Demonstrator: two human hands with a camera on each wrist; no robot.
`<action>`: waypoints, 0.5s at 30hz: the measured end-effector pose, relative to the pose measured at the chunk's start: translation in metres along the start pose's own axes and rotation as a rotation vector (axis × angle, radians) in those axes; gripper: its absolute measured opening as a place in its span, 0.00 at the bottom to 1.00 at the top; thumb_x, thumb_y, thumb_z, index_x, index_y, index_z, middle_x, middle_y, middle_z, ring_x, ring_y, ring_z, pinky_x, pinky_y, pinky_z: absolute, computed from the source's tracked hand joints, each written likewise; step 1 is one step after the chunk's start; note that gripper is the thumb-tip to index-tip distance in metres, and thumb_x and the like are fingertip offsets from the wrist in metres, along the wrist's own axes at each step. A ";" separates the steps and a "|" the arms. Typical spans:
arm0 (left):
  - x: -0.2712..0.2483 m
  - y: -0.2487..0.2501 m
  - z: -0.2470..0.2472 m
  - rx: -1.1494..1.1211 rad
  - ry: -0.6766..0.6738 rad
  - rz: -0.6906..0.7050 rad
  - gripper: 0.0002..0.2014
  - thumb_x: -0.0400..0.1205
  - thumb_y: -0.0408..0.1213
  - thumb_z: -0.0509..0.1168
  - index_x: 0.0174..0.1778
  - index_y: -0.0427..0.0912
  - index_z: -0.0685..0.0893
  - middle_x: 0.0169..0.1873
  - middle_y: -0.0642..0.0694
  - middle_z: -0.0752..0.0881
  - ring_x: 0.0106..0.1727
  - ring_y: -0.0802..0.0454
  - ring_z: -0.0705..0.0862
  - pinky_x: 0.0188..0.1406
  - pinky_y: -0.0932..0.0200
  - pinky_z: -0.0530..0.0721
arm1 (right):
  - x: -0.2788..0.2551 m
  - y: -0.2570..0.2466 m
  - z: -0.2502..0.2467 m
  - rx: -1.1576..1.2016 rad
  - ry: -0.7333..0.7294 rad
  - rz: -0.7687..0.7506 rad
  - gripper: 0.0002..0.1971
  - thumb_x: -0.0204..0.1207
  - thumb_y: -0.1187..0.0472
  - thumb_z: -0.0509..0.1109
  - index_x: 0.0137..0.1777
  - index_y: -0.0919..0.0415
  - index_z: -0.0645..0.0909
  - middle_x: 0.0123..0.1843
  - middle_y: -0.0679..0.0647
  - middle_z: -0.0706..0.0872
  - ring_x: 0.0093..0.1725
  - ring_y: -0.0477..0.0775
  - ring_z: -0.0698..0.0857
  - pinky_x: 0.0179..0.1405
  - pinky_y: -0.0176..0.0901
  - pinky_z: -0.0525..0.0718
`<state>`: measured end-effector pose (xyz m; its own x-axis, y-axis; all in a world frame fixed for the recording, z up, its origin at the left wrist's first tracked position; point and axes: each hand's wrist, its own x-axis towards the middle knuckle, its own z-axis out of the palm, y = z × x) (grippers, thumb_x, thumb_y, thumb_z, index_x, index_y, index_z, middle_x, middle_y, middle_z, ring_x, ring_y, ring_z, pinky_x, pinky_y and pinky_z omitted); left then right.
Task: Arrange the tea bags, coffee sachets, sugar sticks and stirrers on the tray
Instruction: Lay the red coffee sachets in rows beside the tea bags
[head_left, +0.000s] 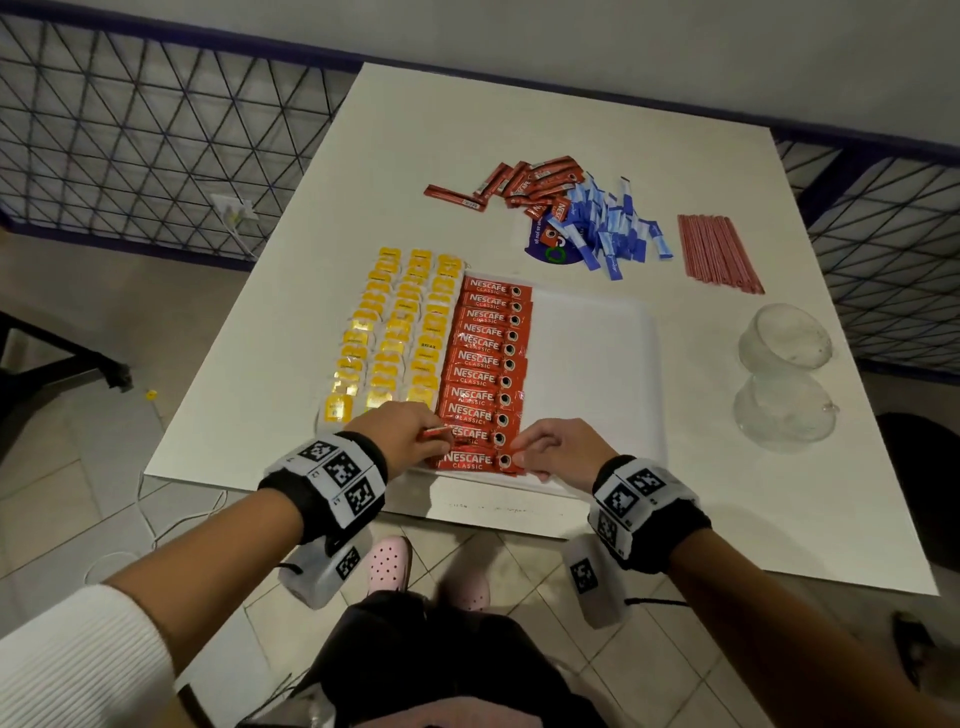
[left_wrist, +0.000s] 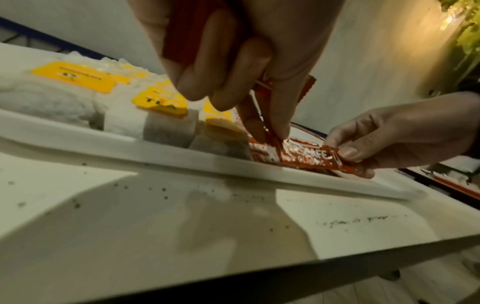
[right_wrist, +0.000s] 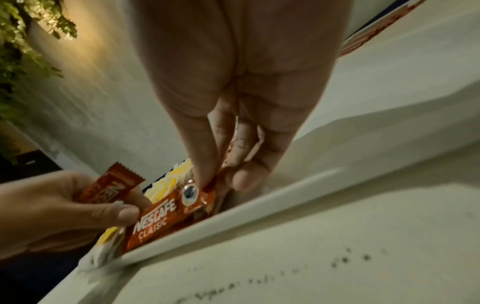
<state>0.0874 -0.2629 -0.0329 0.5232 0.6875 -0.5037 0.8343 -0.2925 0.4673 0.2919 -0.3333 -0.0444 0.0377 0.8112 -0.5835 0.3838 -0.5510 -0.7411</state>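
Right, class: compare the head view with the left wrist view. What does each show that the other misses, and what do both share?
Only the head view shows the loose sugar sticks, stirrers and two glass bowls.

Only the left wrist view shows the spare sachets tucked in the left hand from below.

Both show the tray, tea bags, and the right hand pinching the nearest coffee sachet.

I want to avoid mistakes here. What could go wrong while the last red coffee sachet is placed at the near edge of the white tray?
1. The right hand pinches the red coffee sachet right beside the white tray's near rim; it may slip over.
2. The left hand holds spare red sachets close above the yellow-tagged tea bags and might disturb those rows.
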 end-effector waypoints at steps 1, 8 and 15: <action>0.001 0.001 0.001 0.030 -0.007 -0.003 0.13 0.83 0.46 0.62 0.61 0.48 0.82 0.57 0.51 0.81 0.58 0.52 0.80 0.60 0.57 0.77 | 0.001 0.002 0.002 -0.008 0.009 0.000 0.06 0.72 0.68 0.73 0.42 0.57 0.83 0.25 0.46 0.81 0.30 0.45 0.78 0.38 0.35 0.80; 0.003 0.006 0.000 0.251 -0.011 0.038 0.17 0.84 0.48 0.59 0.67 0.49 0.77 0.64 0.51 0.78 0.63 0.52 0.78 0.62 0.55 0.78 | 0.004 0.008 0.012 -0.075 0.081 -0.002 0.07 0.70 0.64 0.75 0.36 0.51 0.83 0.29 0.45 0.82 0.32 0.43 0.78 0.43 0.39 0.80; 0.005 0.010 -0.001 0.310 -0.008 0.042 0.19 0.84 0.48 0.58 0.70 0.48 0.75 0.66 0.52 0.73 0.63 0.52 0.78 0.56 0.59 0.78 | 0.008 0.008 0.013 -0.066 0.093 0.016 0.05 0.69 0.63 0.76 0.37 0.53 0.84 0.34 0.49 0.83 0.36 0.47 0.79 0.42 0.40 0.83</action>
<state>0.0985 -0.2617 -0.0305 0.5583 0.6656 -0.4953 0.8248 -0.5097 0.2448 0.2836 -0.3342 -0.0590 0.1289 0.8186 -0.5598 0.4424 -0.5527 -0.7063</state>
